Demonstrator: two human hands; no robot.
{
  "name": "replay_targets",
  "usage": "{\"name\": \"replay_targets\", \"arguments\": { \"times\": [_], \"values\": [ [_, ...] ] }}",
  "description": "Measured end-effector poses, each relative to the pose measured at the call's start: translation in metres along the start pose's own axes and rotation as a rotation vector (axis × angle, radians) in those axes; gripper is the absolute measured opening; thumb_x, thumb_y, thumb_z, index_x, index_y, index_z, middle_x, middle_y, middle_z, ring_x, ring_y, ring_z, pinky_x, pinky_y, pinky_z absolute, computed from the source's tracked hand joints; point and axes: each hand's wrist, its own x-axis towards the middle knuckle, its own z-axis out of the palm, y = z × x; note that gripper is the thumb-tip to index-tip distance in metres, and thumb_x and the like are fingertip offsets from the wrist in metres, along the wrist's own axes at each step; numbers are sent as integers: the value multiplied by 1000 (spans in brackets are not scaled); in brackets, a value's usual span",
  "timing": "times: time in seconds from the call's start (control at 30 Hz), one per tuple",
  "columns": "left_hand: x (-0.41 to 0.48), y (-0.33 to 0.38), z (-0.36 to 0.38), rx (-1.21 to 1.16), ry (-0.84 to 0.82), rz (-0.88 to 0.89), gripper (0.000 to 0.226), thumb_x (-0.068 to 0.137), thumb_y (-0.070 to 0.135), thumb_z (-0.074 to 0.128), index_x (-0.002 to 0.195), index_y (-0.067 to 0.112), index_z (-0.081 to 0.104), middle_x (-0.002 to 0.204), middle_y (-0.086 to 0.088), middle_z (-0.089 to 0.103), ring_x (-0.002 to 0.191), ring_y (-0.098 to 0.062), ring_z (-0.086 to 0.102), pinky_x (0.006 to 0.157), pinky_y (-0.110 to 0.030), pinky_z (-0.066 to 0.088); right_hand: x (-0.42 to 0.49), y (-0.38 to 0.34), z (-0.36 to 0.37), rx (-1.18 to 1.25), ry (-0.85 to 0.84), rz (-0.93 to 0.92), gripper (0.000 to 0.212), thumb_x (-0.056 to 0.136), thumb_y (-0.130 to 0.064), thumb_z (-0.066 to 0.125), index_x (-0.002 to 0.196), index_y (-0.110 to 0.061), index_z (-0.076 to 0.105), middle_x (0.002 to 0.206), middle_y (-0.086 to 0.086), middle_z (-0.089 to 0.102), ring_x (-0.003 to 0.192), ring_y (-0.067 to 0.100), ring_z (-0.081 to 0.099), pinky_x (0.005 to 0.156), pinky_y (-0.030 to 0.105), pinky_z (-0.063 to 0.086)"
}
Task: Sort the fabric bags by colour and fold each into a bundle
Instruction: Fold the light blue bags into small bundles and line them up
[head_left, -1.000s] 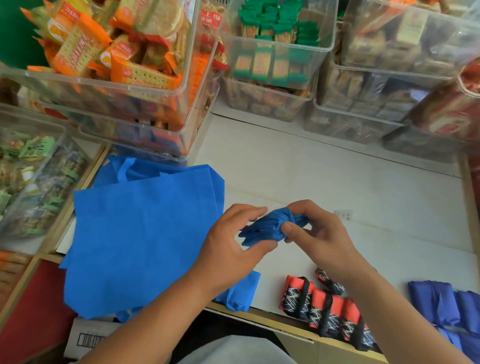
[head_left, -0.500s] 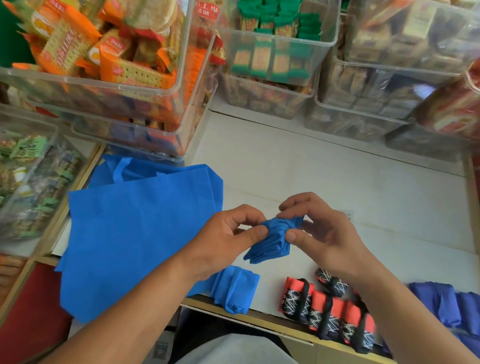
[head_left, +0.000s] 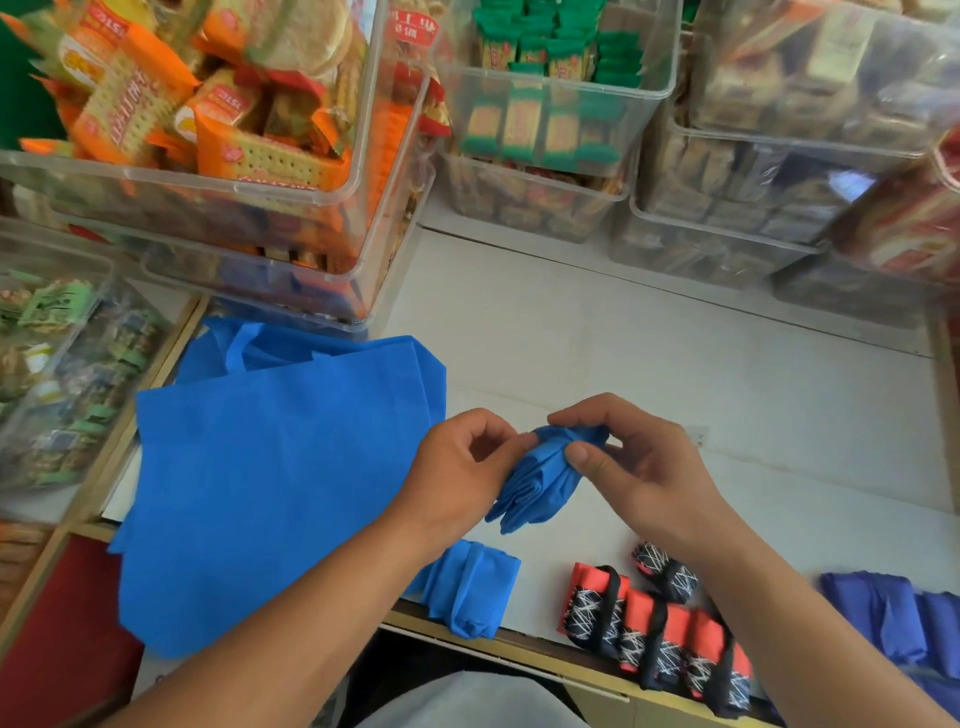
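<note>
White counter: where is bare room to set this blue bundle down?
Widest bare patch of white counter: right of the flat blue fabric bags, in front of the clear plastic snack bins. The front edge is crowded: folded blue fabric bundle, red-and-black bundles, dark blue bundles; only a narrow gap between the first two.

Lettering is seen on the orange cracker packets (head_left: 270, 161) and on a red label (head_left: 415, 28); it is blurred, and none can be read.

Left hand (head_left: 457, 470) and right hand (head_left: 636, 467) pinch the blue bag (head_left: 535, 491) between curled fingers.
</note>
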Motion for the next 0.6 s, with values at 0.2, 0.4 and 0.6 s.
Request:
{"name": "replay_targets", "arguments": {
  "times": [0.2,0.4,0.6],
  "values": [
    [-24,-13,-5,131,-134,204,36,91,50,69,125,38,65,119,13,62,117,-11,62,96,-23,52,1,-5,14,-170,225,102,22,96,-16,70,108,-34,72,104,-12,72,87,14,71,73,29,60],
    [-23,-12,-7,-65,-85,-34,19,100,30,67,118,26,71,107,6,77,100,-10,73,90,-40,61,2,-9,6,6,-21,307,42,92,-33,76,132,-37,63,120,-13,70,90,10,70,59,33,58],
    [-29,-14,-2,-120,-31,-31,16,100,33,66,113,25,72,106,-4,77,99,-22,75,86,-50,62,-13,10,25,255,-88,363,51,87,-15,82,127,-29,54,122,9,68,108,29,71,90,47,61]
  ]
}}
